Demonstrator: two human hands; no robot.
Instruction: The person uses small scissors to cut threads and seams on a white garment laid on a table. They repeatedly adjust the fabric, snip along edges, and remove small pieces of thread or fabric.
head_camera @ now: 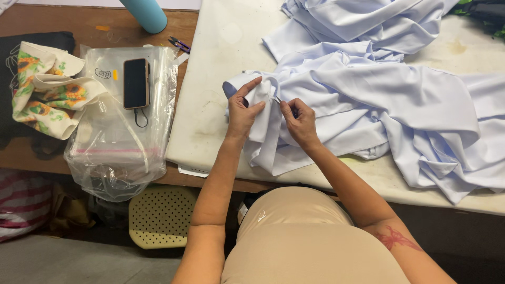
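The pale blue garment (379, 100) lies heaped across the white-topped bench (215, 68), its bulk spreading away to the right of both hands and running roughly across the bench from left to right. One bunched end of it is drawn toward the near edge, and there both hands meet on it.

The left hand (243, 113) is closed on that bunched fold, thumb and fingers pressed together around the cloth and holding it up off the bench. Just right of it, nearly touching, the right hand (301, 122) is curled tight, fingertips pinching at the same fold; it appears to hold a small metal tool, perhaps thread snips (277, 100), though too little shows to be sure. The tool's tip points left toward the left hand, at the gathered edge between the two hands.

The held fold hangs down from the left hand toward the person, its long axis near vertical in the view. Left of the garment, well apart, a phone (135, 82) rests on a clear plastic bag (121, 142).
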